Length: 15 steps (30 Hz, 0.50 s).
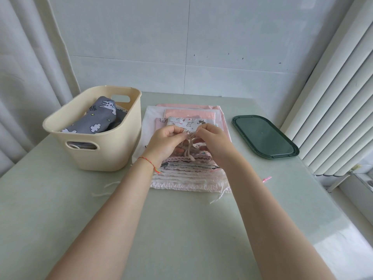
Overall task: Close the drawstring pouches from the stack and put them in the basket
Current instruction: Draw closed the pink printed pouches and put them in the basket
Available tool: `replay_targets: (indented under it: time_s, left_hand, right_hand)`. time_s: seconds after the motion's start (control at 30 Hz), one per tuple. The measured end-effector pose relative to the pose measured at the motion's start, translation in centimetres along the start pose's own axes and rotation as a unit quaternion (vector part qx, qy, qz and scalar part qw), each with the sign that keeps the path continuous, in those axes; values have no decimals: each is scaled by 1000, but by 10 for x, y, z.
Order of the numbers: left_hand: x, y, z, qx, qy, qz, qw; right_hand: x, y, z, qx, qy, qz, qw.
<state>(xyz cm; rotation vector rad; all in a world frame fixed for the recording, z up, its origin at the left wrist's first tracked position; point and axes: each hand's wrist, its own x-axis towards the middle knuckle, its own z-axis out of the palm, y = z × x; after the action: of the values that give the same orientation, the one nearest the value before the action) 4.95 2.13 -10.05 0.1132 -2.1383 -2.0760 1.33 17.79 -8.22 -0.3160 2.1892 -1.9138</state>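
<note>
Beige cord (pixel 188 146) pinched by left hand (pixel 164 143) and right hand (pixel 215 143), both grips curled tight on it, above pouch stack (pixel 191 174) at tabletop (pixel 181 229) centre, cream basket (pixel 96 150) at nine o'clock, green lid (pixel 264 137) at three o'clock.

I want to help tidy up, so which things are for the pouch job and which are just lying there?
For the job: stack of pouches, top pouch's cords pinched by left hand and right hand, cream basket, grey pouch inside it.

Just lying about: green tray, pink clip.
</note>
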Motion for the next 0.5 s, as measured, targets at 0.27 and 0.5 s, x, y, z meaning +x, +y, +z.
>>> replay_targets:
  time_s: [0.27,0.5]
  left_hand:
    - [0,0,0,-5,9,0,1000]
    - [-3,4,2,-4,-3,3,1000]
  right_hand:
    - [-3,-3,-8,11,-63,4,998]
    - [-1,-4,-7,-233,54,9,971]
